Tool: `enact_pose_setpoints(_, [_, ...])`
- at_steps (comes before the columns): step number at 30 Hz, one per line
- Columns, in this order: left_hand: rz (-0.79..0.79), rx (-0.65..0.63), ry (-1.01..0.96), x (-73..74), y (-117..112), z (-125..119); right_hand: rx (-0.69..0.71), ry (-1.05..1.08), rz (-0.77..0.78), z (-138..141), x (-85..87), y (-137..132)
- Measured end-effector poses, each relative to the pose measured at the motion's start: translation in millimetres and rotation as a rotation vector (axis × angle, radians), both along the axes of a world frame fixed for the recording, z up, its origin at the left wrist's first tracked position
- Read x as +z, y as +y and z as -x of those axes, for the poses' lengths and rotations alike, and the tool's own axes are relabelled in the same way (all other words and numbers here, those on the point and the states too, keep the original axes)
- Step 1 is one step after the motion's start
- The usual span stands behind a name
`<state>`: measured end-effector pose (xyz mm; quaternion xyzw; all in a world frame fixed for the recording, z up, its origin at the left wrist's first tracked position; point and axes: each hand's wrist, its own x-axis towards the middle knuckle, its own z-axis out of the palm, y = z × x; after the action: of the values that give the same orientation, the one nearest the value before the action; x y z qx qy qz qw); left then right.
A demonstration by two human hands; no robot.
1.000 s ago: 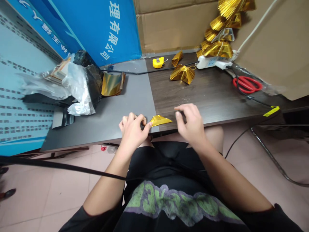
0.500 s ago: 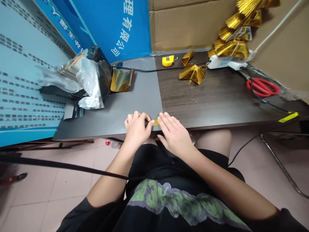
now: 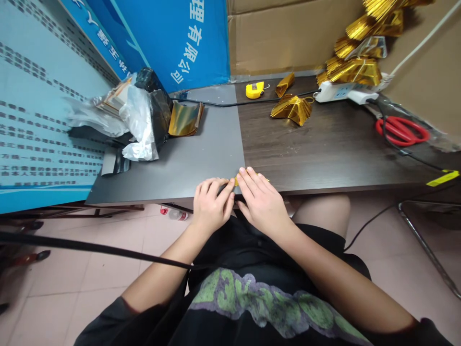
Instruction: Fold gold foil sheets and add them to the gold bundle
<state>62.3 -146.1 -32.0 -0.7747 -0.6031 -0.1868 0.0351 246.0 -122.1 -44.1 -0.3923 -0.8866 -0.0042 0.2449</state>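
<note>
A small folded piece of gold foil (image 3: 236, 181) lies at the near edge of the table (image 3: 324, 144), mostly hidden under my fingers. My right hand (image 3: 260, 201) lies flat on top of it with the fingers stretched out and pressed down. My left hand (image 3: 212, 204) sits right beside it, fingers curled, the fingertips pinching the foil's left end. Both hands touch each other over the foil.
Folded gold foil pieces (image 3: 291, 108) and a stack of them (image 3: 356, 67) lie at the back near a white power strip (image 3: 336, 90). A yellow tape measure (image 3: 254, 90), red scissors (image 3: 401, 130), gold sheets (image 3: 184, 119) and plastic bags (image 3: 137, 120) also sit there.
My right hand came left from the dark table top and laid itself flat over the gold foil. The left hand kept its hold on the foil's left end.
</note>
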Motion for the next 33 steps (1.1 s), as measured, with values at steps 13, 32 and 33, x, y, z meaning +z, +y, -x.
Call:
enact_pose_setpoints(13, [-0.232, 0.012, 0.179, -9.5, -11, -7, -0.13, -0.074, -0.098, -39, -0.3, 0])
enact_pose_setpoints(32, [-0.179, -0.129, -0.157, 19.7, 13, 0, 0.034, 0.118, -0.454, -59, 19.0, 18])
enact_pose_setpoints(33, [-0.033, -0.111, -0.29, 26.7, 20, -4, 0.045, 0.09, -0.471, -62, 23.7, 24])
